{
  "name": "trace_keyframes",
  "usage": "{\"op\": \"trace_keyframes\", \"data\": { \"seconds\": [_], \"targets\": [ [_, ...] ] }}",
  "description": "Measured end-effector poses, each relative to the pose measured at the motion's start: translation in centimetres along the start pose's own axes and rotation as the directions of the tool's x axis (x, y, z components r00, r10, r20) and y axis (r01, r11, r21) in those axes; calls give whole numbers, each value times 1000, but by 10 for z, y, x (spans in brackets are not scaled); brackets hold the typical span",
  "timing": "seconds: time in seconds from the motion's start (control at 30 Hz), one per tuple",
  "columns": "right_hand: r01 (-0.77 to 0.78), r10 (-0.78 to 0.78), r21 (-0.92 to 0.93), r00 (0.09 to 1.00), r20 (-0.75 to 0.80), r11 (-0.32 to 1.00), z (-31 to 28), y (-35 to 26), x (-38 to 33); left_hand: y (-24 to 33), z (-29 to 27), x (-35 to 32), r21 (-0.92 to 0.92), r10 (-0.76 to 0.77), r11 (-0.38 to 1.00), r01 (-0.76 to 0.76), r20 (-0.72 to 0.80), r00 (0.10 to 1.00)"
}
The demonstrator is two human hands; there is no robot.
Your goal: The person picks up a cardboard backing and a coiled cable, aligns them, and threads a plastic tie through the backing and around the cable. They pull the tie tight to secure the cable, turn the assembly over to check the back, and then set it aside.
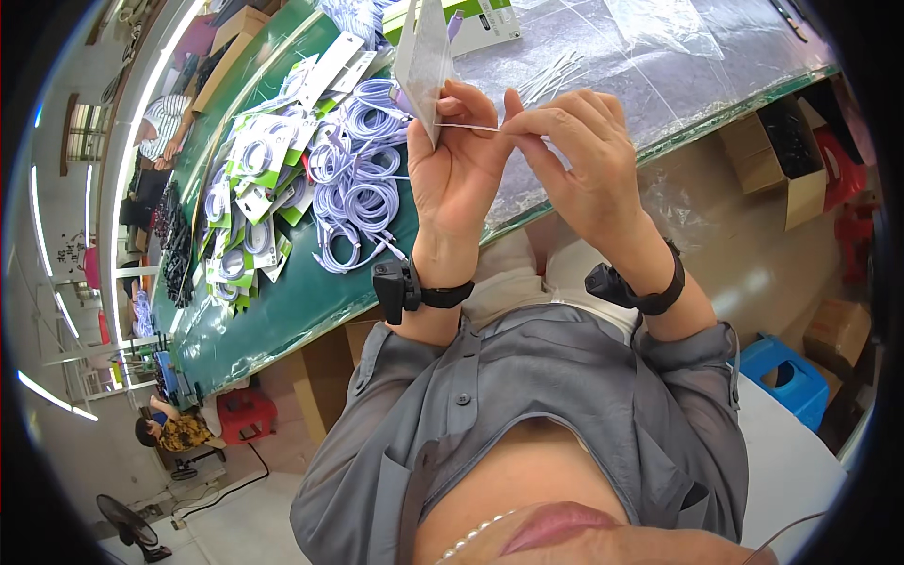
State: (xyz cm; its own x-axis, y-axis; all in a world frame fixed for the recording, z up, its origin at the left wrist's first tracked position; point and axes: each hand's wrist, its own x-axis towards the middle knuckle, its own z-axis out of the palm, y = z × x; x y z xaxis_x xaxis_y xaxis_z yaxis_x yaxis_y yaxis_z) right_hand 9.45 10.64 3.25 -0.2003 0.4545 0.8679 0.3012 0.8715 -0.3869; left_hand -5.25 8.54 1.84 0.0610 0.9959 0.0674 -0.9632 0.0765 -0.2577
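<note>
My left hand (457,179) holds a packaging card (424,61), seen nearly edge-on, with its pale back toward me. A lilac cable plug (456,24) shows beside the card's upper part; the rest of that cable is mostly hidden. From the card a thin white tie (471,126) runs sideways, and my right hand (584,155) pinches its end between thumb and fingertips. More white ties (556,77) lie loose on the table beyond my right hand. Left of my hands, coiled lilac cables (372,193) are heaped next to cables fastened on green-and-white cards (259,188).
The green table (282,325) has a clear plastic cover on its right part (650,94). A green-and-white box (490,24) is at the back. Black cables (172,245) lie far left. An open carton (777,155) and a blue stool (786,377) stand right. Other people sit farther left.
</note>
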Motion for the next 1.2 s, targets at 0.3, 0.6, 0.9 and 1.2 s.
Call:
{"op": "trace_keyframes", "data": {
  "seconds": [0.3, 0.6, 0.9, 1.2],
  "targets": [
    [-1, 1, 4, 1000, -19, 1000, 3, 2, -1, -4, 1, -2, 8, -3, 1000, 3, 0, 1000],
    [-7, 8, 5, 1000, -30, 1000, 1, 2, -2, -3, 0, -5, -31, -18, 999, 18, 12, 1000],
    [-13, 14, 24, 999, -31, 1000, 2, -1, -2, -3, -1, -6, 3, -25, 1000, 25, 19, 1000],
    [-72, 72, 27, 997, -11, 997, 0, 9, -9, -19, -20, -12, 438, -73, 893, 105, -90, 993]
  ]
}}
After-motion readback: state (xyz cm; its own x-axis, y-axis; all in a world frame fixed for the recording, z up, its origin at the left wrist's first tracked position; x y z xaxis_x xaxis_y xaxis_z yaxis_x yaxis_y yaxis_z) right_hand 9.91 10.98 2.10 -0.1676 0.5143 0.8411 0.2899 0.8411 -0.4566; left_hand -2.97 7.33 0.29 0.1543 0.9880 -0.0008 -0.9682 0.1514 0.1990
